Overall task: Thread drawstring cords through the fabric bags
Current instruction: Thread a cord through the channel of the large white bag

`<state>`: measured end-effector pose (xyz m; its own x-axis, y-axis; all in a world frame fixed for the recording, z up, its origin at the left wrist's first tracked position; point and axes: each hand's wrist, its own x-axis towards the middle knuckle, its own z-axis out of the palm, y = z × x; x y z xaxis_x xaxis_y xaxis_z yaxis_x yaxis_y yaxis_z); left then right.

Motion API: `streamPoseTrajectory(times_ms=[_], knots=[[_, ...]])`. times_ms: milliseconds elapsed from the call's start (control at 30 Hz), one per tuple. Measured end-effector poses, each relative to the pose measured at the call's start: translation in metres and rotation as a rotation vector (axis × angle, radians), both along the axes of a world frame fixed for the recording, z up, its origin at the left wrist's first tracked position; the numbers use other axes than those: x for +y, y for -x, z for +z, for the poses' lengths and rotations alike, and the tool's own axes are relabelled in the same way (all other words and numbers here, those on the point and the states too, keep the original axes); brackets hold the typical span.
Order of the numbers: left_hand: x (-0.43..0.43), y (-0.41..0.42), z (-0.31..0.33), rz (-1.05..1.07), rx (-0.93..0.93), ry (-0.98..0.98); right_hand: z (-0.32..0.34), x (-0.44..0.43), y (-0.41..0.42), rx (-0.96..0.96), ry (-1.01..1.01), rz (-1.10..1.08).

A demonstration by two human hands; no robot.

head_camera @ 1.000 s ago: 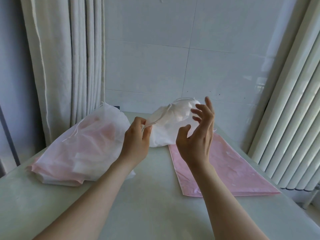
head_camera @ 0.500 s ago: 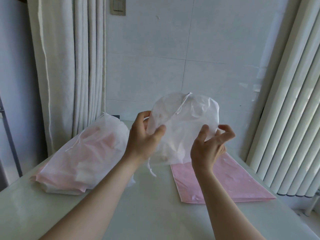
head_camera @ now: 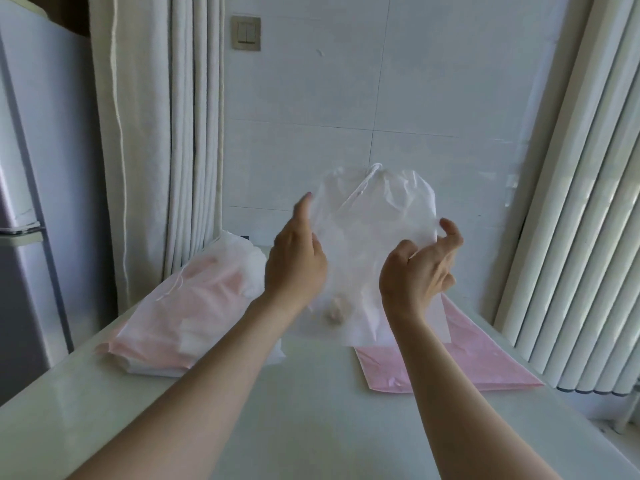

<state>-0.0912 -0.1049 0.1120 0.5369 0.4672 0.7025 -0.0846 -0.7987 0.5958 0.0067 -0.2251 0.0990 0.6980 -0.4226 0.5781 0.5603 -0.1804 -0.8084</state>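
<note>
Fabric bag [head_camera: 377,237] now higher, perhaps unfolded.

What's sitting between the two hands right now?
In the head view, the translucent white bag, held upright, fills the gap between the left hand and the right hand. Its drawstring cord shows near the top.

The white bag [head_camera: 374,237], a crumpled bundle low over the surface [head_camera: 311,417] a second ago, now hangs higher and spread flat between both hands. The left hand [head_camera: 296,268] has gone from pinching the bundle to holding the bag's left edge, forefinger raised. The right hand [head_camera: 419,271], open before, now grips the right edge.
</note>
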Motion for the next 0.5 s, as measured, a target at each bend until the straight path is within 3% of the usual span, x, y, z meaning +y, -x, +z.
streamPoseTrajectory(times_ms=[100,200,333,500], knots=[[0.009,0.019,0.009,0.216,-0.043,-0.033,-0.002,0.011,0.014,-0.005,0.136,0.023],[0.027,0.037,0.011,0.397,0.041,-0.108,-0.013,0.031,0.026,0.037,0.332,0.151],[0.062,0.049,0.009,0.574,0.187,-0.196,-0.023,0.065,0.041,0.158,0.344,0.484],[0.103,0.048,-0.007,0.763,0.341,-0.243,-0.033,0.107,0.047,0.161,0.413,0.632]])
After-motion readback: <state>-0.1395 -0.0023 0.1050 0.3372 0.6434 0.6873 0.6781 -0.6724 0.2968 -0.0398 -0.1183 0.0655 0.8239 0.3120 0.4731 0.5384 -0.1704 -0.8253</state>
